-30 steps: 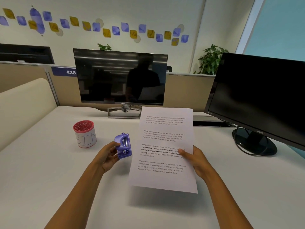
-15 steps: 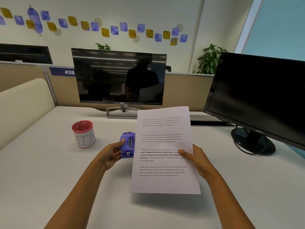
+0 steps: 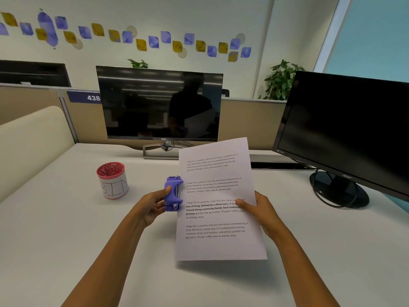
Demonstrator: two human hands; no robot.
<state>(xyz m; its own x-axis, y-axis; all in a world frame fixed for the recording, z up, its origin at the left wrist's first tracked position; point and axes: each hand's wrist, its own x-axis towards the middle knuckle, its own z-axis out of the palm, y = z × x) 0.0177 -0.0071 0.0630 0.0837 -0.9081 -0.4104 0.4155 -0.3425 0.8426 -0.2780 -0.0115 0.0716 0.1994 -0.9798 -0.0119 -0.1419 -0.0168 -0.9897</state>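
A white printed sheet of paper (image 3: 218, 244) is held up above the desk, tilted slightly. My right hand (image 3: 260, 210) pinches its right edge, thumb on the printed face. My left hand (image 3: 150, 207) grips a small purple hole punch (image 3: 173, 193), thumb on its side. The punch stands on end right at the sheet's left edge, about mid-height, and the edge seems to sit in its slot.
A red-rimmed cup marked "BIN" (image 3: 112, 180) stands on the white desk (image 3: 55, 229) to the left. A Dell monitor (image 3: 159, 103) stands behind, an Acer monitor (image 3: 345, 129) with its round base (image 3: 338, 189) at the right. A cushioned partition (image 3: 28, 138) borders the left side.
My left hand has turned the purple punch upright and brought it right, up to the sheet's left edge. The sheet has tilted a little; my right hand keeps its pinch.
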